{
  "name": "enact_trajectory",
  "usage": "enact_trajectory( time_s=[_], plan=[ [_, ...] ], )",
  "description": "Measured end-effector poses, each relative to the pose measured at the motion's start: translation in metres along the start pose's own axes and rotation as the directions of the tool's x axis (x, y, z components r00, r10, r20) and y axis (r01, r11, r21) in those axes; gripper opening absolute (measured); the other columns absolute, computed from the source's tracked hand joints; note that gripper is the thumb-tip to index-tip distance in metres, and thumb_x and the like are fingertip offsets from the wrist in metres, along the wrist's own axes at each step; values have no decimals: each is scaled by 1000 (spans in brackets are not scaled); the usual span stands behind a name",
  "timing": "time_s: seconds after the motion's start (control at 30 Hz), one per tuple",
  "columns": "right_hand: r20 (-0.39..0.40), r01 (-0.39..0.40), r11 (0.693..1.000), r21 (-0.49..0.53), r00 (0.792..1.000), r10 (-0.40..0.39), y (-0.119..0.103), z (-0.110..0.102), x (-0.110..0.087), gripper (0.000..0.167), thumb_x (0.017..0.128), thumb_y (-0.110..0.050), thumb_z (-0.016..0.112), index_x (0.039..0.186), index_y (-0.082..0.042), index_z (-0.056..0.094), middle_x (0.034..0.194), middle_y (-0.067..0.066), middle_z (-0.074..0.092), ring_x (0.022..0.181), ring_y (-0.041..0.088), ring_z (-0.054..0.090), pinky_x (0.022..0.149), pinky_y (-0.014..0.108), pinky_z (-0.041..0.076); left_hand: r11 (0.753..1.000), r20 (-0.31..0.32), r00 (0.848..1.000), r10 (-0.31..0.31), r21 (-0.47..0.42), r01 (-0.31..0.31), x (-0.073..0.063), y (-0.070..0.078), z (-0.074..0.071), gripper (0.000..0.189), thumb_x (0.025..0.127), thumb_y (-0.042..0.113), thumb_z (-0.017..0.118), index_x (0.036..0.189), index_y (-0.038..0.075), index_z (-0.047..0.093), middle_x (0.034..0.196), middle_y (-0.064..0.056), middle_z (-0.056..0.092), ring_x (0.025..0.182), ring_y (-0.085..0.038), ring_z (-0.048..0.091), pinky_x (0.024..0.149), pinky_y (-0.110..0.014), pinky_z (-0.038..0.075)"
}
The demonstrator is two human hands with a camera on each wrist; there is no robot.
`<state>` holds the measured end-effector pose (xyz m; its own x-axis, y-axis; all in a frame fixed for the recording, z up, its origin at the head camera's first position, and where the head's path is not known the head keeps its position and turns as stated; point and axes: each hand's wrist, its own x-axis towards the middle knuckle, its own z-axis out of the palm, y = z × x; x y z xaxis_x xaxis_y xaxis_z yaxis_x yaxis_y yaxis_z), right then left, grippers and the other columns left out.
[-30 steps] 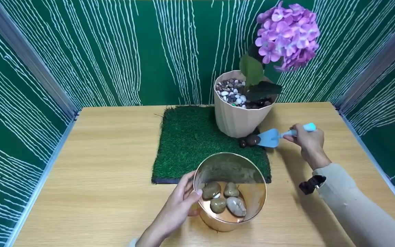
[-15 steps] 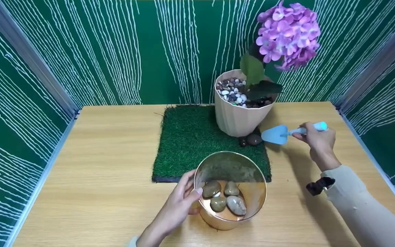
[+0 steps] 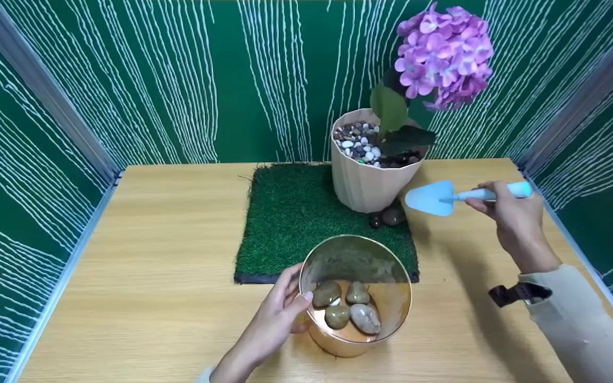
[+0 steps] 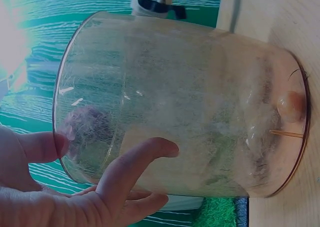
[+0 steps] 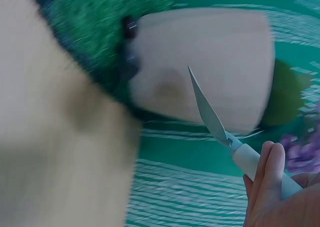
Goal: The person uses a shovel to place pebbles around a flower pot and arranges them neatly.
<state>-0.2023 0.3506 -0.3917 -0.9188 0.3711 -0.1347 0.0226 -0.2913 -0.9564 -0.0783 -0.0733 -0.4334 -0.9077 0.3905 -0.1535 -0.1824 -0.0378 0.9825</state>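
Observation:
My left hand [image 3: 280, 314] grips the left side of a clear amber container [image 3: 346, 348], thumb at its rim; in the left wrist view its fingers lie against the wall. Several smooth stones [image 3: 337, 316] rest on the container's bottom. My right hand [image 3: 519, 218] holds a light blue trowel [image 3: 430, 198] by its handle, the blade above the table, right of the flower pot. In the right wrist view the trowel [image 5: 210, 112] appears edge-on before the pot. Two dark stones [image 3: 393, 216] lie at the foot of the pot, apart from the blade.
A beige pot [image 3: 362, 186] with pebbles and a purple flower [image 3: 445, 56] stands on a green turf mat [image 3: 290, 229]. The wooden table [image 3: 152, 266] meets green walls [image 3: 264, 80] with white streaks at the back and sides.
My right hand has moved right and slightly up with the trowel, whose blade has come away from the dark stones. The left hand and the container have hardly moved.

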Motion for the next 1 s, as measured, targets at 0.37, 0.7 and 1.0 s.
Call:
enact_trajectory(
  time_s=[0.37,0.7,1.0],
  plan=[
    [170,38,999,20,985,-41,-32,15,-50,21,108,-15,61,105,-1,76,99,8,78,82,20,80,78,27,63,1000,0,1000,5,4,-5,0,0,0,60,110,19,52,164,8,28,167,-29,32,149,-50,40,89,-59,61],
    [347,34,999,-19,937,-25,-43,32,-83,24,109,-14,58,106,0,78,103,12,80,82,22,80,79,28,63,999,-1,1000,8,39,-8,1,2,-2,57,108,18,53,160,5,32,163,-32,36,145,-51,44,91,-61,59],
    [452,178,956,-232,890,-56,-26,62,-106,26,109,-2,52,102,3,76,96,14,80,76,24,79,72,34,65,997,2,1000,22,70,-22,8,5,-5,50,102,11,55,148,0,39,159,-30,43,139,-43,52,91,-60,60]
  ],
)
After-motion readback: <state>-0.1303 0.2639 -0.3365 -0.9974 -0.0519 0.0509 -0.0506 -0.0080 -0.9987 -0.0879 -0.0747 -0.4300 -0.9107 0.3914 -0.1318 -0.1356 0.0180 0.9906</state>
